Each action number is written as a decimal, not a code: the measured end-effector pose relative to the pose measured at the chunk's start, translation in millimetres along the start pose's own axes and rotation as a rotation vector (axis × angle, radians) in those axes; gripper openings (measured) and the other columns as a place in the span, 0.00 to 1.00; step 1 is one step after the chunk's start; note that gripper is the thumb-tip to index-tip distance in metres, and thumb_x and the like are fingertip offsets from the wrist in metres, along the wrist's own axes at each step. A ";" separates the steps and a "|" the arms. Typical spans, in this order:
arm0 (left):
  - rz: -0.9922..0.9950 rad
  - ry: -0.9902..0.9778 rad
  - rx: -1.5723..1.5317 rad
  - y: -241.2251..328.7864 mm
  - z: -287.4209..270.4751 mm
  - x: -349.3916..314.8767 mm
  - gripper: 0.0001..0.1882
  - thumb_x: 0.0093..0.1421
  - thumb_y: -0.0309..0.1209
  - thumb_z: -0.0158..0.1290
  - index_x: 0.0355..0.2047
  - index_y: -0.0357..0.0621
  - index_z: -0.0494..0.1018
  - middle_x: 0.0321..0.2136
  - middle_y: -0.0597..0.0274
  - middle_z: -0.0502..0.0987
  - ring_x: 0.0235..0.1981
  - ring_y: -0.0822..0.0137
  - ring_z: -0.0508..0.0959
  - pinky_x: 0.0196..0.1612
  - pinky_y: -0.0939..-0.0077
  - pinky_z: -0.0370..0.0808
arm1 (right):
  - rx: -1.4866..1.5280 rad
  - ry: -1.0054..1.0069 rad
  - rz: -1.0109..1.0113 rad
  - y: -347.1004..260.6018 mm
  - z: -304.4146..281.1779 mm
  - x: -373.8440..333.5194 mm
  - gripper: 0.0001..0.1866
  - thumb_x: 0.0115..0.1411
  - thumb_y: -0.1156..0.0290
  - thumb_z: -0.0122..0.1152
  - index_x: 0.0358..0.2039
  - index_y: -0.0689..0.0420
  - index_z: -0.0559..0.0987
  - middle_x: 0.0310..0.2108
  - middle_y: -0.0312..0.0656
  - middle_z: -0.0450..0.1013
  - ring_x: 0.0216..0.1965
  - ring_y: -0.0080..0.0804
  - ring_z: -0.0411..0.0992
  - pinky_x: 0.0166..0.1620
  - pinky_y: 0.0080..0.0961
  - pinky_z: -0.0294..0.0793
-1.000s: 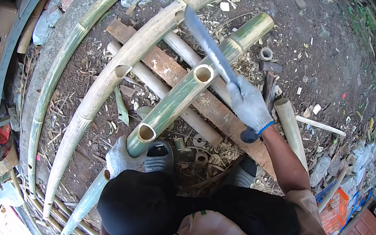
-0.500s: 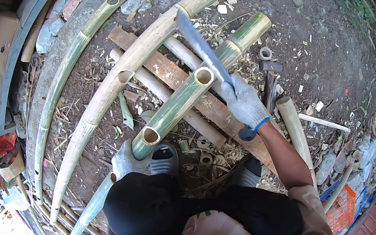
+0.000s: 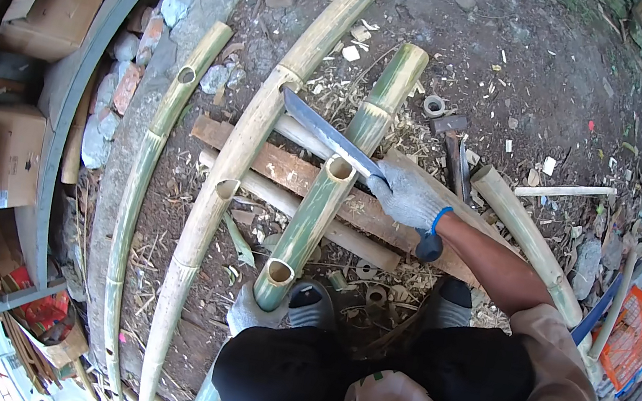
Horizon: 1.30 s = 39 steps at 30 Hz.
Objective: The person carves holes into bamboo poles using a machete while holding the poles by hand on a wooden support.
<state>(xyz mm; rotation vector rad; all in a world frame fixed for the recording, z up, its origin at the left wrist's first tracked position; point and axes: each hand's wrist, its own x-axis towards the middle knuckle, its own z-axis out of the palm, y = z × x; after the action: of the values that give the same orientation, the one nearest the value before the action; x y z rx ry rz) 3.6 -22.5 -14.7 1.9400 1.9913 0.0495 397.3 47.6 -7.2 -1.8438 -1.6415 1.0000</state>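
Note:
My right hand (image 3: 411,196), in a grey-white knit glove with a blue cuff, is closed round the handle of a machete (image 3: 331,132). Its long blade points up and left, crossing a green bamboo pole (image 3: 310,217) at the far rim of an opening cut in its upper side. I cannot tell whether the edge touches the bamboo. A second opening (image 3: 278,272) lies nearer to me on the same pole. Just below it, my gloved left hand (image 3: 256,311) wraps round the pole, partly hidden by my knee.
The pole rests across a wooden plank (image 3: 284,167) and thinner round poles. Two long curved bamboo poles, one pale (image 3: 200,240) and one green (image 3: 127,227), lie to the left. A hammer (image 3: 456,155), a bamboo ring (image 3: 433,106) and a thick bamboo piece (image 3: 531,240) lie at right.
My right hand has brought the machete down, nearer to the rim of the upper opening. My left hand keeps its hold on the pole. The whole view has shifted a little.

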 end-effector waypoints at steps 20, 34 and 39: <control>-0.081 -0.094 0.011 -3.8 -0.3 5.6 0.44 0.41 0.59 0.76 0.53 0.47 0.78 0.44 0.45 0.86 0.46 0.40 0.86 0.51 0.45 0.82 | -0.400 -0.021 -0.096 -26.5 -1.7 -33.1 0.10 0.70 0.67 0.57 0.47 0.59 0.75 0.32 0.55 0.79 0.35 0.56 0.83 0.34 0.55 0.82; -0.048 -0.045 0.011 3.1 -0.3 8.3 0.39 0.43 0.56 0.76 0.50 0.47 0.79 0.40 0.47 0.86 0.42 0.40 0.87 0.46 0.46 0.83 | -0.540 0.049 -0.129 2.6 31.9 -41.3 0.31 0.65 0.72 0.59 0.69 0.59 0.70 0.38 0.51 0.79 0.32 0.46 0.84 0.26 0.42 0.83; -0.046 -0.037 -0.001 9.4 -4.3 4.9 0.38 0.43 0.56 0.76 0.48 0.47 0.79 0.40 0.47 0.86 0.41 0.40 0.87 0.45 0.47 0.84 | -0.558 0.095 -0.208 -2.8 39.8 -55.8 0.29 0.65 0.73 0.58 0.68 0.59 0.71 0.39 0.54 0.79 0.32 0.50 0.84 0.31 0.46 0.85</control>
<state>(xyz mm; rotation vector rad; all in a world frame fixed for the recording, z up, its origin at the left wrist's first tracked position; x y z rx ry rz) 11.5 -16.3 -9.3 1.8804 2.0107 0.0024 363.8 -11.2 -18.2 -1.9532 -2.1488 0.3765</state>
